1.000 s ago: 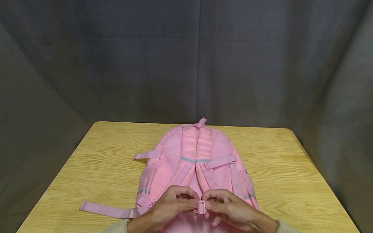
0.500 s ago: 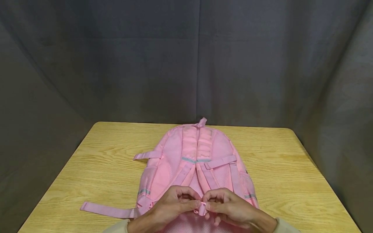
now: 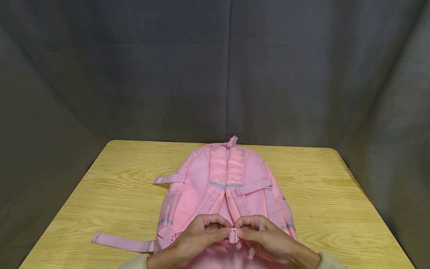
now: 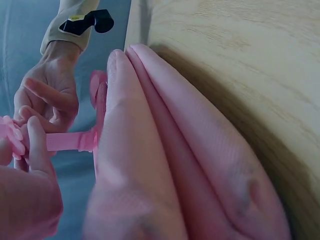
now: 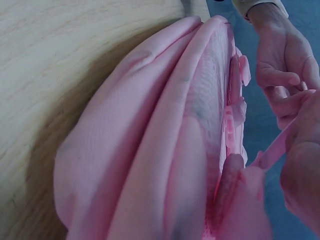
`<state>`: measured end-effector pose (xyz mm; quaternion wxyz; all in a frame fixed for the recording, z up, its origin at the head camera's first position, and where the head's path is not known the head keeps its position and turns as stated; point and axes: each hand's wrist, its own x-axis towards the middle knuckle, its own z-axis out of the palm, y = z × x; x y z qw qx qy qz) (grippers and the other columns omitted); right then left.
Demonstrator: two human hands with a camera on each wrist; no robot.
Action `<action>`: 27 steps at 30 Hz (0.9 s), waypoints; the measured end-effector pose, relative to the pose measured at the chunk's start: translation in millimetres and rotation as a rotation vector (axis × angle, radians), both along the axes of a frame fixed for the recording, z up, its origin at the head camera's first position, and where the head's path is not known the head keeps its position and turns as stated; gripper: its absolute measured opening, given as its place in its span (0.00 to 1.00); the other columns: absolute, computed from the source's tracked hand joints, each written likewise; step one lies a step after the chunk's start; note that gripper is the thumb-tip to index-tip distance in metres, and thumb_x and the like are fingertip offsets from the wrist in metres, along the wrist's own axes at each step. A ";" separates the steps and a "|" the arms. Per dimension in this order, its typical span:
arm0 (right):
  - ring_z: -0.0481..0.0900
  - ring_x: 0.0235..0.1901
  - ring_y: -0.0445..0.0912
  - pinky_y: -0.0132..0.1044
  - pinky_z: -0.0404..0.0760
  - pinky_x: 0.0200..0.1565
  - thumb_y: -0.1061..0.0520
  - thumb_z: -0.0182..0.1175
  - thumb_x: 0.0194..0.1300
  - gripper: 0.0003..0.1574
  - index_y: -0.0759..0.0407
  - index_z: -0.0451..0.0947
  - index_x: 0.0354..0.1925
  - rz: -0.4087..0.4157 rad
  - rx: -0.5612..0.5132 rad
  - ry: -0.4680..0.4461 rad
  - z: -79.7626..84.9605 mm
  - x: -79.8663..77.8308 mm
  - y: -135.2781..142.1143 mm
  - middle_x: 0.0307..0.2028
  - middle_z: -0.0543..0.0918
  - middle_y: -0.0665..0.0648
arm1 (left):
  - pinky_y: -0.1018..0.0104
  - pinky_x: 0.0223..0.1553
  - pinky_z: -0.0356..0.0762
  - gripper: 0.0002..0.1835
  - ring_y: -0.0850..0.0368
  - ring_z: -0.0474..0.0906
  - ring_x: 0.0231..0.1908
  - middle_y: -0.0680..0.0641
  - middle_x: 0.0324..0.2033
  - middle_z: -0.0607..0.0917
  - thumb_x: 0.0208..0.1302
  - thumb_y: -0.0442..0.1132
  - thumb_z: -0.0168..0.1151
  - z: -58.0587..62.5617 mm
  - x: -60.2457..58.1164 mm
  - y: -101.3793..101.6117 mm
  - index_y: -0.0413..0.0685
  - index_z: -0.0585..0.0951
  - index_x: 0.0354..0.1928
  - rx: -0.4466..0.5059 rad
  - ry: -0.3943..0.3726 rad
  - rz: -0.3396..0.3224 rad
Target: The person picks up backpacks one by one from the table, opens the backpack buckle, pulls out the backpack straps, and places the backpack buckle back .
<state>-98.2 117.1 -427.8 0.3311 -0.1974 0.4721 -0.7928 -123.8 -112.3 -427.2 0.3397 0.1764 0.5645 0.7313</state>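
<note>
Over the bag, left hand and right hand pinch a clip: probably light, hard, slick; best held by its sides.

This looks like a small curtained filming space: dark cloth hangs on 3 sides, far, left and right, around 1 wood-grain table.
</note>
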 end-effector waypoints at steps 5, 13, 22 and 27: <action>0.83 0.35 0.36 0.24 0.83 0.31 0.66 0.43 0.77 0.14 0.58 0.76 0.48 -0.013 0.000 -0.004 -1.3 0.9 -1.1 0.37 0.85 0.50 | 0.62 0.41 0.86 0.18 0.53 0.87 0.41 0.44 0.39 0.89 0.66 0.41 0.67 -2.6 0.2 -1.3 0.34 0.79 0.50 -0.012 -0.016 -0.010; 0.83 0.37 0.36 0.26 0.84 0.31 0.67 0.42 0.77 0.15 0.59 0.76 0.49 -0.028 -0.009 0.016 -2.0 1.9 -1.8 0.38 0.84 0.50 | 0.63 0.39 0.87 0.13 0.57 0.85 0.34 0.50 0.34 0.86 0.66 0.38 0.66 -3.1 0.4 -0.2 0.36 0.80 0.45 -0.018 -0.037 -0.009; 0.82 0.36 0.36 0.25 0.83 0.31 0.65 0.43 0.78 0.15 0.57 0.77 0.48 -0.037 0.012 0.019 0.5 3.2 -2.7 0.37 0.84 0.49 | 0.68 0.37 0.86 0.07 0.57 0.86 0.36 0.50 0.34 0.86 0.67 0.36 0.65 -0.7 -0.7 -0.4 0.41 0.79 0.42 0.014 -0.049 -0.053; 0.82 0.32 0.36 0.24 0.82 0.30 0.66 0.42 0.77 0.16 0.58 0.77 0.49 -0.014 -0.003 0.055 -1.2 1.5 -2.1 0.37 0.84 0.50 | 0.68 0.37 0.86 0.05 0.60 0.84 0.35 0.51 0.34 0.85 0.66 0.34 0.64 1.3 0.3 0.8 0.42 0.79 0.40 0.006 -0.048 -0.045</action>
